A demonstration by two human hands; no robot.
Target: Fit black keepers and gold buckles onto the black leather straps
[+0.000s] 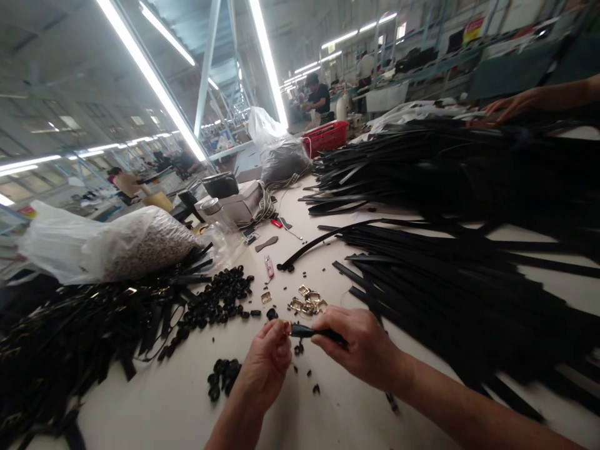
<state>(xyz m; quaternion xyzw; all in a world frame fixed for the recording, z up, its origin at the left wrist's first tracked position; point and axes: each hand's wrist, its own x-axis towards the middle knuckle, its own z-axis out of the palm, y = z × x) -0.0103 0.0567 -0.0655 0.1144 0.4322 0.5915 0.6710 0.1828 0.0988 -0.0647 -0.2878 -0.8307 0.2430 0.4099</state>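
The black strap [301,331] is held up over the table [173,400], right between the two hands, with a small gold piece [287,327] at its end. The left hand [270,355] is closed in a pinch, with thumb and fingertips on the gold piece. The right hand [359,340] is closed too, with its thumb and fingers around the strap. The gold piece is tiny and mostly covered by fingers, so how well it sits on the strap can't be told. It could pop out of the pinch if the fingertips slip, because there is so little to hold. The strap could twist or bend if the two hands pull in ways that don't match. A dropped gold piece could land in the gold buckles [307,301] just past the hands and get mixed up with them. Little black bits [315,389] lie loose on the table under the right hand, and a sleeve or wrist could brush them away. On the left, the black loops [225,294] are spread out loosely, so a bump could make some roll. On the right, the pile of straps [450,281] has ends poking out near the right arm, and an elbow could catch one and drag others along. Farther off, another person's hand [515,105] is over the big stack of straps [450,172]; a tug there might make it slide.
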